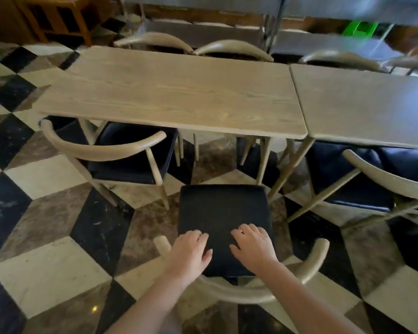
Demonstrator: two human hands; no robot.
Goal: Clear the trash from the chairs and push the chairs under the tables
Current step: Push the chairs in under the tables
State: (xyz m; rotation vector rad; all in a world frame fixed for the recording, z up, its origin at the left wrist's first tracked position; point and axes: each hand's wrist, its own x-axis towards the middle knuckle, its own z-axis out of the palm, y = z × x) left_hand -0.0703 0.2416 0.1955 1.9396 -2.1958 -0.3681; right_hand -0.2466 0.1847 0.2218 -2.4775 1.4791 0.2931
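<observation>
Directly below me stands a wooden chair with a black seat (221, 208) and a curved backrest (251, 296), pulled out from the light wooden table (174, 92). The seat's front edge is just short of the table's near edge. Both my arms reach over the backrest. My left hand (190, 251) and my right hand (253, 244) lie palm down on the rear part of the seat, fingers spread slightly, holding nothing. I see no trash on this seat or on the tabletop.
A second chair (130, 155) sits half under the table to the left. Another table (362, 104) adjoins on the right, with a chair (348, 179) angled beneath it. More chair backs (232, 48) line the far side. The floor is checkered tile (46, 213).
</observation>
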